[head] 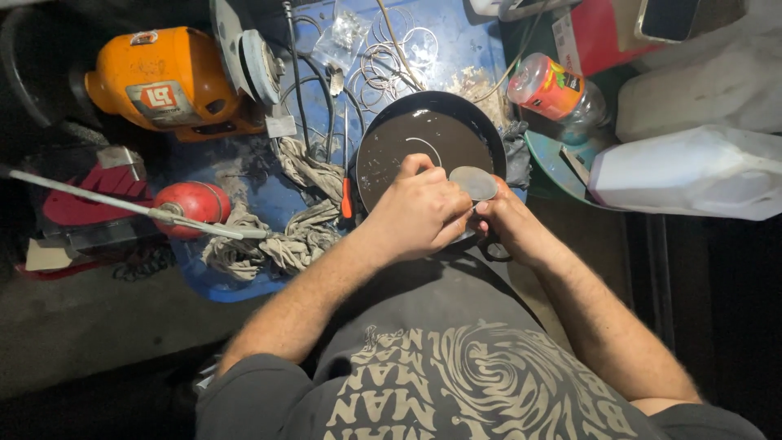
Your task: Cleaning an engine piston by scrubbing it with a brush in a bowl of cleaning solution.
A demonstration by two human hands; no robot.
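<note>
Metal disc (pixel 473 182) was pinched between left hand (pixel 417 213) and right hand (pixel 507 220), held steady over a dark pan (pixel 383 155) of liquid.

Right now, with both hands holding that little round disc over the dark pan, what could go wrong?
The disc is pinched only by the fingertips of the left hand and right hand, so it might slip into the murky liquid in the pan. The pan sits near the blue surface's front edge; a nudge could spill it. Loose rags beside it could soak that up.
</note>
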